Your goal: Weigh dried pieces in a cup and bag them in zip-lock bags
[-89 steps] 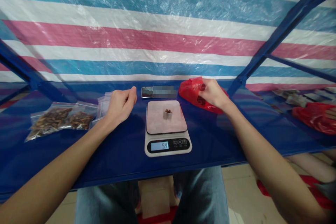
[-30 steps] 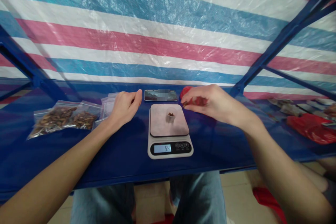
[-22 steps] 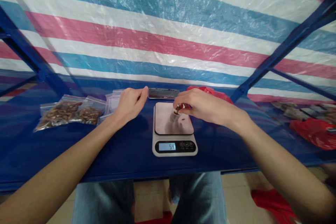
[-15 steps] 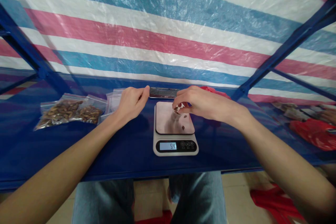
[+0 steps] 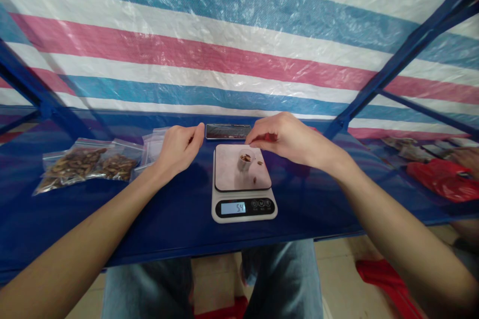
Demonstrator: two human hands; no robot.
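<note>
A white kitchen scale (image 5: 245, 212) sits in front of me, its display reading 5.4. On its plate stands a small round metal-looking cup (image 5: 245, 164) with brown pieces inside. Two loose brown pieces (image 5: 259, 163) lie on the plate to the right of the cup. My right hand (image 5: 286, 137) hovers over the plate's back right corner, fingertips pinched together; whether anything is between them is hidden. Left of the scale, my left hand (image 5: 181, 148) is closed with the thumb against the curled fingers, and its inside does not show. A dark flat phone-like device (image 5: 228, 131) lies behind the scale.
Zip bags of brown pieces (image 5: 80, 162) lie on the blue table (image 5: 164, 219) at the left, beside clear plastic bags (image 5: 152, 143). Red plastic (image 5: 443, 179) lies far right, near another person's hand (image 5: 466, 159). A striped tarp (image 5: 209, 60) hangs behind, between blue frame bars (image 5: 381, 79).
My right hand has moved up and back from the cup, uncovering it and its pieces. My left hand stays beside the device. The reading is still 5.4; the view has shifted slightly.
</note>
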